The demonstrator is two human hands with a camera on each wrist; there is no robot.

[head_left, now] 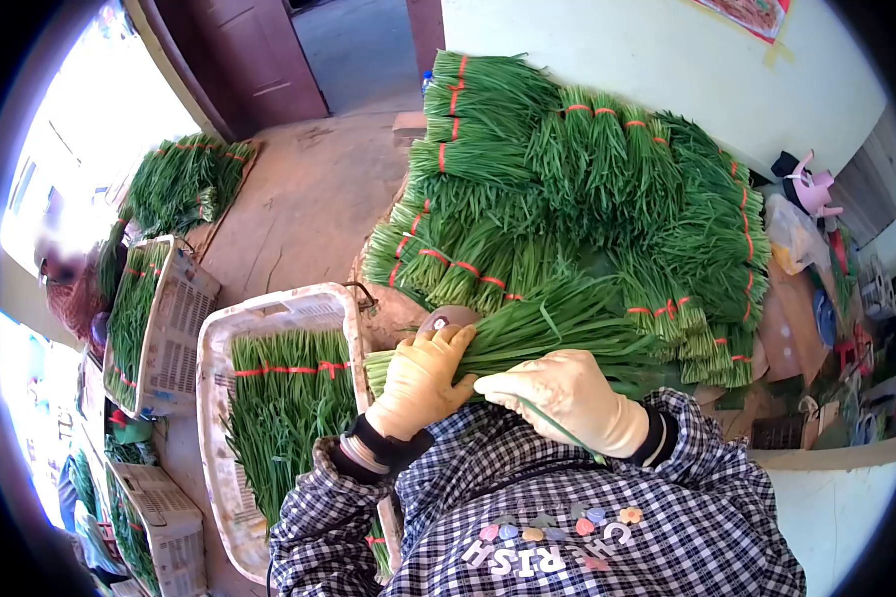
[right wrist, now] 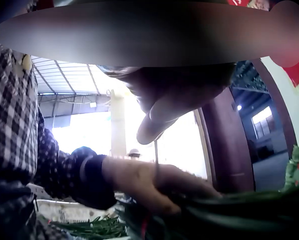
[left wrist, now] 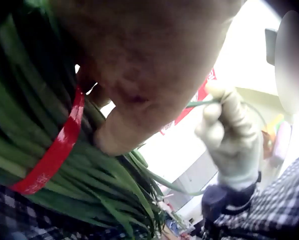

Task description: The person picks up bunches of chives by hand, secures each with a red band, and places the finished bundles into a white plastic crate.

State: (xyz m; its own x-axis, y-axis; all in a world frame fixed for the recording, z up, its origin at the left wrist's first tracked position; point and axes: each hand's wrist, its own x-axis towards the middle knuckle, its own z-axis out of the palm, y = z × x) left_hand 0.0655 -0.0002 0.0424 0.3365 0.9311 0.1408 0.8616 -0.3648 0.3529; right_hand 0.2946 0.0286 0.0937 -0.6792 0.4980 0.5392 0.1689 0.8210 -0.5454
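Left hand [head_left: 423, 373], gloved: fingers and thumb curled round a loose bunch of green stalks [head_left: 548, 323], near its cut ends. Right hand [head_left: 572, 398], gloved: thumb and fingertips together, pinching a single green blade [head_left: 565, 430] that trails toward the checked garment [head_left: 508, 478]. Bunch: lies crosswise in front of the body, cut ends just beside the right rim of a white crate [head_left: 212, 418], leaves running rightward against a pile of red-banded bundles [head_left: 587, 189]. Crate: holds a banded bundle [head_left: 294, 428] inside its rim; leftward, a second crate [head_left: 179, 328], only a narrow gap between. Pile: far edge close to the white wall [head_left: 587, 40] — little room there. Floor [head_left: 299, 209]: a broad stretch left of the pile, reaching back to the doorway [head_left: 358, 60] — the widest free space in view.
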